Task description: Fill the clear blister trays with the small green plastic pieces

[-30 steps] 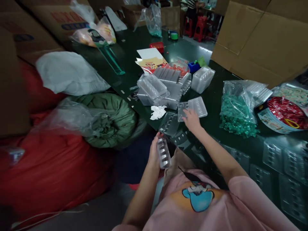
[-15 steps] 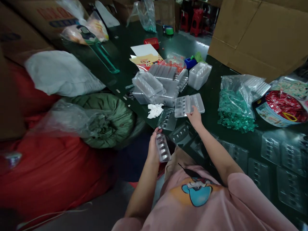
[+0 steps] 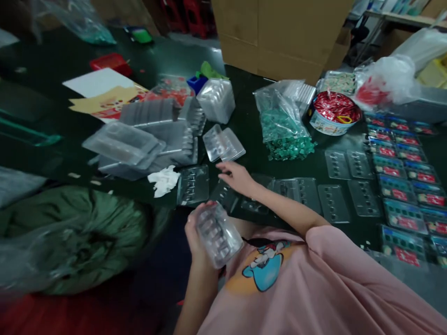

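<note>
My left hand (image 3: 196,230) grips a stack of clear plastic blister trays (image 3: 220,239) at its left edge, tilted in front of my shirt. The trays have a row of moulded pockets. My right hand (image 3: 237,177) is held over the table edge with its fingers apart and nothing in them. Just beyond its fingertips lie two loose trays (image 3: 228,144), partly overlapping. A single flat tray (image 3: 193,185) rests to the left of the right hand, and more trays (image 3: 296,190) lie in a row under and beyond my right forearm.
Piled trays (image 3: 139,139) stand at left beside crumpled white tissue (image 3: 163,180). Farther right are a bag of green pieces (image 3: 284,125), a round tin of red packets (image 3: 335,114) and rows of filled trays (image 3: 401,186). A large cardboard box (image 3: 279,37) stands behind.
My view has swung to the right. My right hand has let go of the two loose trays and drawn back from them. The stack in my left hand now faces me more broadly.
</note>
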{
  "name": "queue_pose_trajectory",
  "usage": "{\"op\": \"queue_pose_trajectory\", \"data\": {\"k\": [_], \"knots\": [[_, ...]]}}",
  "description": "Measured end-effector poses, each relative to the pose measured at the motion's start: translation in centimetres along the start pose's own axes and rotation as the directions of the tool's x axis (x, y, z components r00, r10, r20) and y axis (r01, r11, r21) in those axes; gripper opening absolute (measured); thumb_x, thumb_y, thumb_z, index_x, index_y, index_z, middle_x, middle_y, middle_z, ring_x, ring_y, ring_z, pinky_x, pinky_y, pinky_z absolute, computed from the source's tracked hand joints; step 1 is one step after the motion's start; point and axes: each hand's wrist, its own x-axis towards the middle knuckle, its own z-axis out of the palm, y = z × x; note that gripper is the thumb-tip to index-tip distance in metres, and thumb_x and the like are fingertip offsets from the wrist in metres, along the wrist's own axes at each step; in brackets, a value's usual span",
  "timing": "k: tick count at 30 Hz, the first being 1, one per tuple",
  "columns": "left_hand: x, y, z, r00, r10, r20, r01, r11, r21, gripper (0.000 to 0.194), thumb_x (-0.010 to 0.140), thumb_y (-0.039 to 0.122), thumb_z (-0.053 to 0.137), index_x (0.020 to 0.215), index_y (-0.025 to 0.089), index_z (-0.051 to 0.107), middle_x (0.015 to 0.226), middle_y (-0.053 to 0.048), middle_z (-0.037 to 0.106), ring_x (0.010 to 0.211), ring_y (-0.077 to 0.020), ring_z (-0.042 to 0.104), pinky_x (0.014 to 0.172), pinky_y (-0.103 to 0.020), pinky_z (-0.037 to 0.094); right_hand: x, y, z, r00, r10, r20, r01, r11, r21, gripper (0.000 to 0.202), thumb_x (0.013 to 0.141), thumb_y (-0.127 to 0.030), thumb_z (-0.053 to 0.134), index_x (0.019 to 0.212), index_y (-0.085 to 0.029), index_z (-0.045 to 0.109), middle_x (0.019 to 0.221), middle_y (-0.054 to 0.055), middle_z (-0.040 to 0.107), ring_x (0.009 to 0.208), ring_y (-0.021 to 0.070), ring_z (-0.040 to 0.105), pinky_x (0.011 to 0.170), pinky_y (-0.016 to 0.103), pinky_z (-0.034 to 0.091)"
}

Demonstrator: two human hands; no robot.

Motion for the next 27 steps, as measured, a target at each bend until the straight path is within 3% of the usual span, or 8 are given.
{"op": "queue_pose_trajectory", "data": {"k": [2, 4, 7, 10, 14, 23, 27], "knots": [[-0.2, -0.6, 1.6, 0.995, -0.08, 0.052, 0.077, 0.996, 0.053, 0.043, 0.08, 0.055, 0.059, 0.111, 0.025, 0.064, 0.109, -0.004, 0.067, 0.101, -0.0214, 0.064, 0.08, -0.03, 0.055, -3.4, -1.2, -1.1, 0.981, -0.119, 0.15, 0.103, 0.988, 0.114, 0.029, 0.091, -0.022, 0.057, 0.119, -0.021, 0.063, 0.107, 0.004, 0.068, 0.097, 0.014, 0.064, 0.087, 0.026, 0.049], [-0.7, -1.3, 2.9, 0.983, -0.17, 0.066, 0.155, 0.971, 0.182, 0.041, 0.08, 0.053, 0.06, 0.109, 0.025, 0.065, 0.098, -0.003, 0.069, 0.091, -0.0206, 0.066, 0.073, -0.028, 0.055, -6.4, -1.8, -2.4, 0.964, -0.181, 0.195, 0.158, 0.979, 0.13, 0.022, 0.089, -0.022, 0.061, 0.109, -0.021, 0.068, 0.1, 0.003, 0.07, 0.094, 0.0142, 0.064, 0.087, 0.027, 0.048], [-1.8, -2.3, 4.7, 0.961, -0.266, 0.076, 0.225, 0.912, 0.343, 0.035, 0.082, 0.051, 0.058, 0.106, 0.027, 0.065, 0.09, -0.001, 0.07, 0.084, -0.02, 0.067, 0.065, -0.027, 0.053, -9.7, -1.7, -4.6, 0.991, -0.114, 0.077, 0.107, 0.99, 0.092, 0.013, 0.089, -0.021, 0.061, 0.098, -0.02, 0.07, 0.096, 0.004, 0.07, 0.092, 0.0142, 0.064, 0.086, 0.027, 0.049], [-2.9, -3.2, 6.3, 0.938, -0.291, 0.188, 0.201, 0.899, 0.39, 0.035, 0.081, 0.049, 0.059, 0.105, 0.024, 0.066, 0.094, -0.002, 0.07, 0.085, -0.0207, 0.066, 0.068, -0.028, 0.054, -11.6, -1.0, -6.6, 0.996, -0.014, -0.091, 0.021, 0.997, 0.071, 0.011, 0.088, -0.021, 0.062, 0.095, -0.018, 0.07, 0.09, 0.004, 0.068, 0.084, 0.0139, 0.063, 0.079, 0.026, 0.049], [-4.0, -3.9, 7.8, 0.899, -0.271, 0.344, 0.129, 0.914, 0.384, 0.032, 0.077, 0.045, 0.064, 0.095, 0.019, 0.068, 0.091, -0.005, 0.07, 0.084, -0.021, 0.065, 0.072, -0.029, 0.053, -13.1, -1.0, -8.5, 0.987, -0.016, -0.163, 0.026, 0.998, 0.063, 0.012, 0.089, -0.019, 0.059, 0.091, -0.019, 0.071, 0.087, 0.003, 0.067, 0.082, 0.0135, 0.062, 0.078, 0.026, 0.048], [-5.4, -4.1, 7.6, 0.881, -0.19, 0.433, 0.077, 0.962, 0.263, 0.033, 0.077, 0.045, 0.065, 0.097, 0.019, 0.067, 0.094, -0.005, 0.068, 0.087, -0.0199, 0.064, 0.076, -0.029, 0.052, -13.9, -2.0, -8.8, 0.967, -0.187, -0.174, 0.187, 0.982, -0.016, 0.011, 0.088, -0.02, 0.059, 0.08, -0.02, 0.065, 0.083, 0.003, 0.063, 0.079, 0.0155, 0.06, 0.073, 0.028, 0.048], [-5.3, -4.1, 7.7, 0.893, -0.165, 0.418, 0.069, 0.969, 0.236, 0.031, 0.077, 0.045, 0.064, 0.092, 0.019, 0.067, 0.091, -0.005, 0.068, 0.086, -0.0203, 0.064, 0.075, -0.029, 0.052, -13.7, -1.9, -8.7, 0.958, -0.246, -0.147, 0.245, 0.969, -0.027, 0.013, 0.09, -0.02, 0.056, 0.081, -0.02, 0.064, 0.083, 0.004, 0.063, 0.08, 0.0151, 0.06, 0.074, 0.028, 0.048]]}}
